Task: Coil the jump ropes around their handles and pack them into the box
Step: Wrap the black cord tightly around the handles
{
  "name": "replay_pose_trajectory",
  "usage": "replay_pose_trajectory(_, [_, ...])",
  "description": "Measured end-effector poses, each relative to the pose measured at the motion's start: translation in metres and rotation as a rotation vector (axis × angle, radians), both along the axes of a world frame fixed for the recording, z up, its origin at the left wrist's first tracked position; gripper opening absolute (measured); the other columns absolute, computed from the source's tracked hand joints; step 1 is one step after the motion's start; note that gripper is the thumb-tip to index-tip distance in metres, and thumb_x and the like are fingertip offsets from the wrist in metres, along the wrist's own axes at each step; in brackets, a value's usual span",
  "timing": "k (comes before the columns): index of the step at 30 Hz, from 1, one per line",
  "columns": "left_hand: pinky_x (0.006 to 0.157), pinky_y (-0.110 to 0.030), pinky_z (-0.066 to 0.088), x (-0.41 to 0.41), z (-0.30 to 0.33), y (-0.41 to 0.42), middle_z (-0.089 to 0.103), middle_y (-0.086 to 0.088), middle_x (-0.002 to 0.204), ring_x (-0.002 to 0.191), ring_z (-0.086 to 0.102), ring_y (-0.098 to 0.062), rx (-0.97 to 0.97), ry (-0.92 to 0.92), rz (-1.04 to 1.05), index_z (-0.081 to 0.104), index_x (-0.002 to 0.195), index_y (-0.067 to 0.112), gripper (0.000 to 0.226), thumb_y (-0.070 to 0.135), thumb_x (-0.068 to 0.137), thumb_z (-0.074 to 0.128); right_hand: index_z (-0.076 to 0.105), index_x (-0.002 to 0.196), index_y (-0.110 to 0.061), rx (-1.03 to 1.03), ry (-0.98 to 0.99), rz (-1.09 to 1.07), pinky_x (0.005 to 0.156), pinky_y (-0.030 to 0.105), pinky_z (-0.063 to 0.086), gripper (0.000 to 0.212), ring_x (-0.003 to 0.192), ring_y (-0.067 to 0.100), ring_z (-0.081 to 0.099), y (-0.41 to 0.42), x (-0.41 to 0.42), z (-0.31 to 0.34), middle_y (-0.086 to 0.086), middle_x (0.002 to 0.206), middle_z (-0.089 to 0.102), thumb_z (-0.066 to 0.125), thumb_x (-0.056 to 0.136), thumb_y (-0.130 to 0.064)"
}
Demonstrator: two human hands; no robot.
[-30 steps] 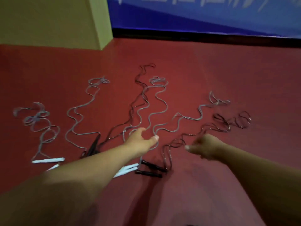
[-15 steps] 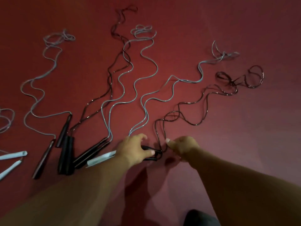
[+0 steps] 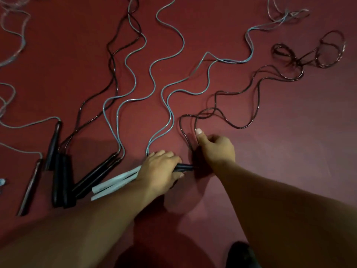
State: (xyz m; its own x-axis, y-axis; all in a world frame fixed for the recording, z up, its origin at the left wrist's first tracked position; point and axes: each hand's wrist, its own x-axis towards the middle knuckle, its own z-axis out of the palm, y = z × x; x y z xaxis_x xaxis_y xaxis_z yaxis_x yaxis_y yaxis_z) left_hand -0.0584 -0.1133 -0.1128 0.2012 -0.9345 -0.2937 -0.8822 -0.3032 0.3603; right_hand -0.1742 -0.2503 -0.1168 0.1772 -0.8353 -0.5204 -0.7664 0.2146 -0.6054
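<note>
My left hand (image 3: 161, 171) curls round a pair of slim black plastic handles (image 3: 184, 168), which lie flat on the dull red floor (image 3: 289, 151) with their long axis running left to right and their cord ends pointing right, towards my other hand. My right hand (image 3: 217, 149) is closed just beside those tips, thumb stretched up along the thin glossy dark brown cord (image 3: 239, 126); I seem to pinch that cord, though my fingers hide the contact. The cord loops above my thumb, then snakes away to the upper right and ends in a loose tangle.

Under my left wrist lie two pale grey tapered handles (image 3: 116, 183), pointing up and right, with a smooth blue-grey cord (image 3: 168, 113) rising from them in waves. Left of these I count two more pairs of black handles (image 3: 96, 176), side by side and slanted the same way, then two single dark handles (image 3: 54, 144) standing nearly upright in view. Further cords, grey and dark, wind off the top and left edges.
</note>
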Motion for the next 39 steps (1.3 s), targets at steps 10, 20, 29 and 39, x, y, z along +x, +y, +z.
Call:
replay_pose_trajectory(10, [0.075, -0.035, 0.049, -0.013, 0.050, 0.009, 0.068, 0.003, 0.091, 0.090, 0.066, -0.021, -0.074, 0.312, 0.275, 0.064, 0.102, 0.027, 0.032, 0.053, 0.089, 0.050, 0.047, 0.058, -0.009, -0.415, -0.279, 0.067, 0.062, 0.036, 0.040, 0.055, 0.060, 0.025, 0.049, -0.027, 0.017, 0.090, 0.000, 0.053, 0.051, 0.040, 0.099, -0.045])
replay_pose_trajectory(20, [0.065, -0.035, 0.053, -0.003, 0.250, 0.030, 0.073, -0.002, 0.070, 0.067, 0.069, -0.023, -0.056, 0.476, 0.235, 0.067, 0.074, 0.019, 0.018, 0.031, 0.088, 0.070, 0.069, 0.085, -0.008, -0.317, -0.272, 0.759, 0.081, 0.034, 0.049, 0.062, 0.085, 0.023, 0.062, 0.057, -0.023, 0.288, 0.007, 0.084, 0.070, 0.028, 0.102, -0.051])
replay_pose_trajectory(29, [0.055, -0.020, 0.041, -0.023, 0.369, 0.108, 0.062, 0.011, 0.055, 0.053, 0.054, -0.007, -0.198, 0.447, 0.222, 0.065, 0.071, 0.021, 0.025, 0.030, 0.094, 0.063, 0.063, 0.071, -0.012, -0.357, -0.280, 0.794, 0.053, 0.022, 0.037, 0.038, 0.048, 0.005, 0.045, 0.115, -0.052, 0.389, -0.004, 0.058, 0.055, 0.053, 0.097, -0.038])
replay_pose_trajectory(39, [0.058, -0.017, 0.039, -0.032, 0.434, 0.144, 0.061, 0.005, 0.068, 0.057, 0.050, -0.004, -0.505, 0.525, 0.407, 0.072, 0.094, 0.020, 0.016, 0.035, 0.088, 0.070, 0.070, 0.088, -0.019, -0.439, -0.439, 0.727, 0.062, 0.034, 0.051, 0.011, 0.060, 0.012, 0.057, 0.160, -0.070, 0.429, 0.003, 0.071, 0.069, 0.060, 0.093, -0.022])
